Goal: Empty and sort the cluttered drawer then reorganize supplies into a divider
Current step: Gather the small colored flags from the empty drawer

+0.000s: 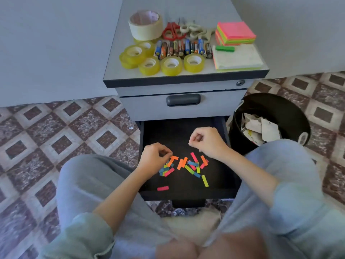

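The open black drawer [186, 193] of a grey cabinet holds several loose coloured paper flags [186, 166] scattered on its floor. My left hand [153, 159] hovers at the left of the pile, fingers curled and pinching an orange flag [172, 159]. My right hand [207, 142] is raised above the pile, fingers curled; whether it pinches anything I cannot tell. On the cabinet top [186, 74] lie a masking tape roll [145, 25], yellow tape rolls [170, 65], batteries [183, 48], scissors [173, 31] and sticky note pads [235, 33].
A black waste bin [270, 105] with crumpled paper stands right of the drawer. A shut drawer with a dark handle [183, 99] sits above the open one. My knees flank the drawer on patterned floor tiles [74, 128].
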`<action>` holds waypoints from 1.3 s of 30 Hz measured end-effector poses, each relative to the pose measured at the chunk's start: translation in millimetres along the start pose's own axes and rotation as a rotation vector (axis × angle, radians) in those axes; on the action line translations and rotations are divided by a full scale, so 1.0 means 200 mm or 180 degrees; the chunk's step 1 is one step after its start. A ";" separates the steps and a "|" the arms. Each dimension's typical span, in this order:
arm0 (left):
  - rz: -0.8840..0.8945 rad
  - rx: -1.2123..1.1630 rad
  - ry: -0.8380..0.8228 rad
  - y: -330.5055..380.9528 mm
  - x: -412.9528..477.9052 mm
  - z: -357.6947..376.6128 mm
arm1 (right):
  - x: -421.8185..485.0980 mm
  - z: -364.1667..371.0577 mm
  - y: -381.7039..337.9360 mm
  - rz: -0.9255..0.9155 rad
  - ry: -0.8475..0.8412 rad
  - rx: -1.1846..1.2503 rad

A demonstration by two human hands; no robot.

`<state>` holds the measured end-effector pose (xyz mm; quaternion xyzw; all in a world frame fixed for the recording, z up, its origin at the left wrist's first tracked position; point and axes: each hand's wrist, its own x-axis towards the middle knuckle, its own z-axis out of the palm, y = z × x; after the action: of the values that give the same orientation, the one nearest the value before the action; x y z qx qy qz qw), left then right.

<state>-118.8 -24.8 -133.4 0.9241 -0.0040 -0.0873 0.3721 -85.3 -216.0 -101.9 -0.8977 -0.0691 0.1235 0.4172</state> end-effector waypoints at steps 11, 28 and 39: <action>-0.0831 0.0662 -0.0763 -0.32 0.02 0.08 | 0.04 0.26 0.31 0.0815 -0.0558 -0.0232; -0.0576 0.2390 -0.2198 -0.44 0.10 0.41 | 0.09 0.32 0.44 0.1291 -0.0742 -0.0266; -0.0134 0.2307 -0.1823 -0.46 0.10 0.45 | 0.11 0.35 0.45 0.1280 -0.0671 -0.0354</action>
<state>-120.0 -21.7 -264.1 0.9331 -0.1182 -0.3396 0.0071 -81.9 -217.4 -218.7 -0.8972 0.0614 0.2932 0.3245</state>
